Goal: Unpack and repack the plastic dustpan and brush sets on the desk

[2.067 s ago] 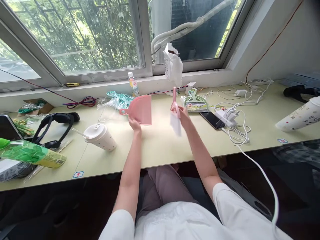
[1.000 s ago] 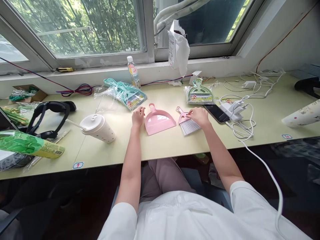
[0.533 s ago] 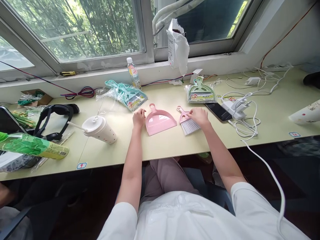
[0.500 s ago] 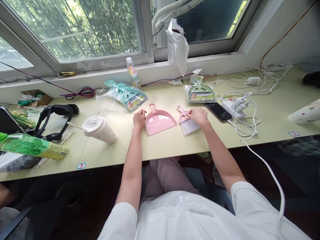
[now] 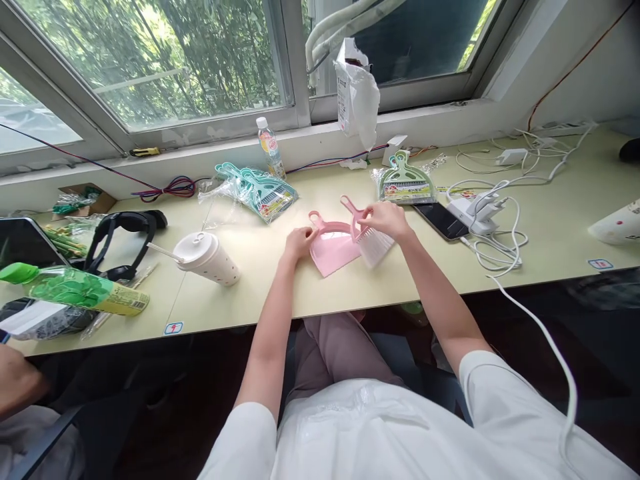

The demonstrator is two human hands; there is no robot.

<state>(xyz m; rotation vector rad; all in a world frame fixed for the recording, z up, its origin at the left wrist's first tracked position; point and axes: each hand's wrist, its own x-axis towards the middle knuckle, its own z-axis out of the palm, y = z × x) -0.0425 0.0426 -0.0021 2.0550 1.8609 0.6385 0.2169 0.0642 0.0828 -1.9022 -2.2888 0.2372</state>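
A pink dustpan (image 5: 333, 255) rests on the table in front of me, its looped handle pointing toward the window. My left hand (image 5: 299, 242) is closed at the dustpan's upper left edge, by the handle. Fingers of my right hand (image 5: 387, 219) pinch a small pink hand brush (image 5: 356, 217) with pale bristles, slightly blurred. The brush is tilted and overlaps the right end of the dustpan from my viewpoint. Whether its bristles touch the pan or the table I cannot tell.
Wrapped teal (image 5: 265, 190) and green (image 5: 407, 183) dustpan sets lie toward the window. A lidded cup with straw (image 5: 207, 260) leans at left, near a green bottle (image 5: 85, 290) and headset (image 5: 117, 243). At right are a phone (image 5: 443, 221) and white charger cables (image 5: 500, 247).
My right hand has lifted the brush and brought it left against the dustpan's right end. My left hand and the dustpan have shifted a little to the right, and the view has turned slightly.
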